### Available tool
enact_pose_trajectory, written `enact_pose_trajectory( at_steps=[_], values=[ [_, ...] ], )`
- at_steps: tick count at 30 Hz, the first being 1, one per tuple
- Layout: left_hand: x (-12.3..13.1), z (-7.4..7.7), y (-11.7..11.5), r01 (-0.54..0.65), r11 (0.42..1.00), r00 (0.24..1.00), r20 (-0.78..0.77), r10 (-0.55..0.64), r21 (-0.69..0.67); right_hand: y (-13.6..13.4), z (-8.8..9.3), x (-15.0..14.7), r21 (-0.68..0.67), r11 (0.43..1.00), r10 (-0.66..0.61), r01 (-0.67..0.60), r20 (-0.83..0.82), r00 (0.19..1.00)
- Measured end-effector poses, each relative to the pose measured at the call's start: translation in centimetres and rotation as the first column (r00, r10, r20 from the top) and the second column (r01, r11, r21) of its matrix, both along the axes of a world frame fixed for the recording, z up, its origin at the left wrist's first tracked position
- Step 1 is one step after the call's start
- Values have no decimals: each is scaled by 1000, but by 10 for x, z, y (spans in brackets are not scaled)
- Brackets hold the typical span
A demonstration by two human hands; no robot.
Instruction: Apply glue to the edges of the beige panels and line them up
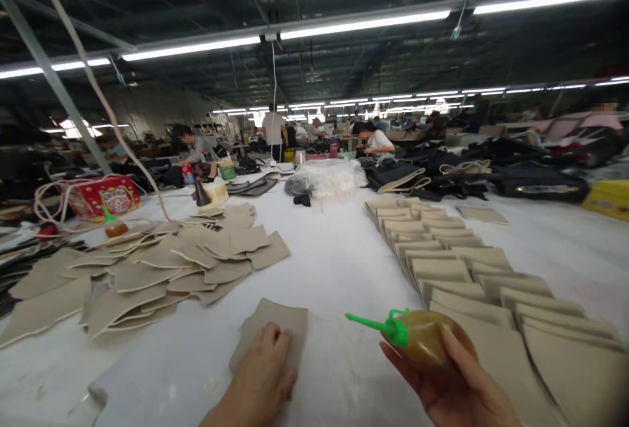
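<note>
My left hand lies on a beige cut piece of material on the white table, fingers curled down over it. My right hand grips an amber glue bottle with a green nozzle pointing left, toward the piece. To the right of that hand, several beige pieces lie overlapped in neat rows. A loose heap of similar beige pieces spreads across the table's left side.
A red patterned bag and a small orange bottle stand at far left. A clear plastic bag and dark bags lie at the back. Other people work at distant tables. A white strap hangs at upper left.
</note>
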State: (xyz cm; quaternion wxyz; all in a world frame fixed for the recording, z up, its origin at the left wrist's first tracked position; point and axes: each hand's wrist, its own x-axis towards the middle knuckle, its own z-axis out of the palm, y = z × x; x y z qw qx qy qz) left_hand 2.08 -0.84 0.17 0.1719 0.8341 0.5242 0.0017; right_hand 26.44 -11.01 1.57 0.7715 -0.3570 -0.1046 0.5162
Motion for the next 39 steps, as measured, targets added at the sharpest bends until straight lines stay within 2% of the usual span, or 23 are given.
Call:
enact_pose_trajectory(
  at_steps=[4, 9, 14, 19, 24, 29, 35, 39],
  values=[
    [6, 5, -4, 37, 999, 994, -99, -37, -2, 3, -11, -6, -31, 999, 32, -31, 8, 999],
    [16, 11, 3, 36, 999, 988, -153, -35, 5, 9, -25, -7, -46, 999, 37, -27, 248, 968],
    [28, 15, 4, 1, 1000, 978, -206, 4, 25, 13, -19, -11, -53, 999, 19, 4, 434, 901],
    [40, 12, 7, -13, 997, 959, -282, 33, 75, 18, -14, -14, -36, 999, 2, 23, 571, 821],
    [31, 16, 22, 47, 995, 961, -276, -22, 84, 24, -13, -13, -13, 998, -26, 57, 776, 630],
    [13, 22, 35, 156, 987, 974, -174, -147, 38, 33, -14, -13, 5, 1000, 3, -15, 882, 471],
    [9, 15, 36, 137, 990, 989, -60, -135, 21, 47, -16, -23, 9, 996, 13, -90, 970, 243],
    [8, 12, 36, 131, 991, 991, 6, -131, 13, 56, -16, -28, 21, 992, -4, -128, 991, 131]
  ],
)
